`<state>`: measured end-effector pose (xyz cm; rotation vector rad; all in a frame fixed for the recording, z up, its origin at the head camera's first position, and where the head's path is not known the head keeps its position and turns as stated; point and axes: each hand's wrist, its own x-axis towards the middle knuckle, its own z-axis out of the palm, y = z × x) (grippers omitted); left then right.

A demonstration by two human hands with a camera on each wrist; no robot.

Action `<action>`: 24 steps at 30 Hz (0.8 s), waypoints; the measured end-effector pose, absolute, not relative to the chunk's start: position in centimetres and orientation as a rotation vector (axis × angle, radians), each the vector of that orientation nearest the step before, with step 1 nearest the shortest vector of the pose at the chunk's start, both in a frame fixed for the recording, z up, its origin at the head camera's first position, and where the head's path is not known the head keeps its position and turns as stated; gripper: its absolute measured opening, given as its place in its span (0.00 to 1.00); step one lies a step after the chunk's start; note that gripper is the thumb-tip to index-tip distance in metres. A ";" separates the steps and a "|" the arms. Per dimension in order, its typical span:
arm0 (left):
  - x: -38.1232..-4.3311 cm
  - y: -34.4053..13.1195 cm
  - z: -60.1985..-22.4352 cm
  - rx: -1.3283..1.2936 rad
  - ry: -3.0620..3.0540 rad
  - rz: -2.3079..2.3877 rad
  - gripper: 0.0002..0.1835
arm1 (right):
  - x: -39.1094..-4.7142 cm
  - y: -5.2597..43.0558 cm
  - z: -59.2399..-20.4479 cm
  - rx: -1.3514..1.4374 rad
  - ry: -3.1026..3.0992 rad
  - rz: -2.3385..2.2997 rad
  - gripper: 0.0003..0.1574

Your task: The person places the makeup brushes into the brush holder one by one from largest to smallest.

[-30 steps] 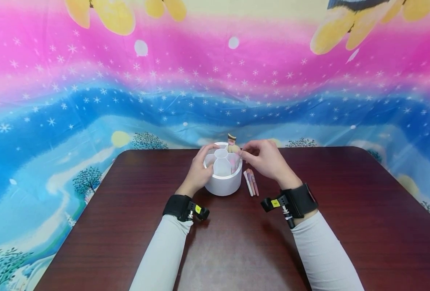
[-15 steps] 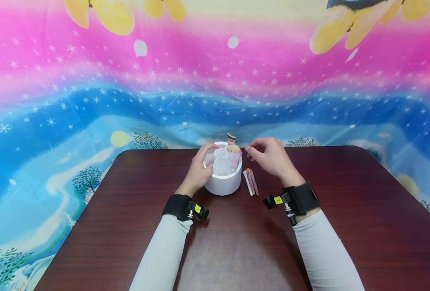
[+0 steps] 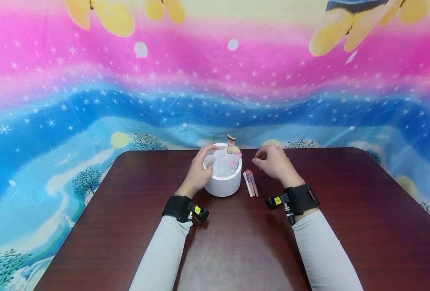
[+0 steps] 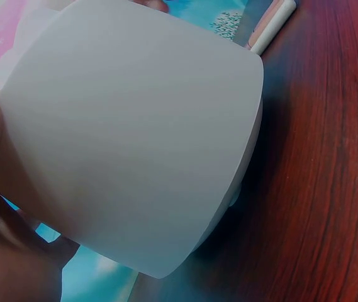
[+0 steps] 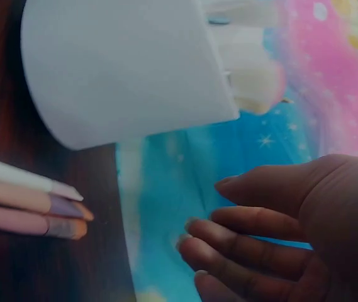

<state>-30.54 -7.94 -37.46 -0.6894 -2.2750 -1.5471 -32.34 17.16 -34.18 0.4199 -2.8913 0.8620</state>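
A white round organizer [image 3: 223, 186] with several compartments stands at the table's far edge. My left hand [image 3: 197, 173] grips its left side, thumb at the front rim and fingers behind; the organizer's wall [image 4: 134, 138] fills most of the left wrist view. Fluffy pale brush heads [image 5: 254, 85] poke out of its top, one cream, some pink. Beside them rises a taller piece [image 3: 231, 140] with a dark slanted top, its kind unclear. My right hand [image 3: 274, 163] hovers to the right, fingers loosely curled with nothing in them. Below it lie three slim makeup brushes [image 3: 251, 184], side by side.
The dark reddish wooden table [image 3: 222, 242] extends toward me and to both sides. Behind its far edge hangs a pink and blue patterned cloth [image 3: 215, 81]. Each wrist wears a black strap with a small camera.
My right hand has drawn back from the organizer's right rim, moving right and slightly down. The brush head it was touching stays in the organizer. The left hand keeps its place.
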 end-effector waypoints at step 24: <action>-30.5 -8.0 -37.4 -0.698 -2.268 -1.562 0.30 | -33.4 16.7 -37.5 0.409 -3.165 0.659 0.09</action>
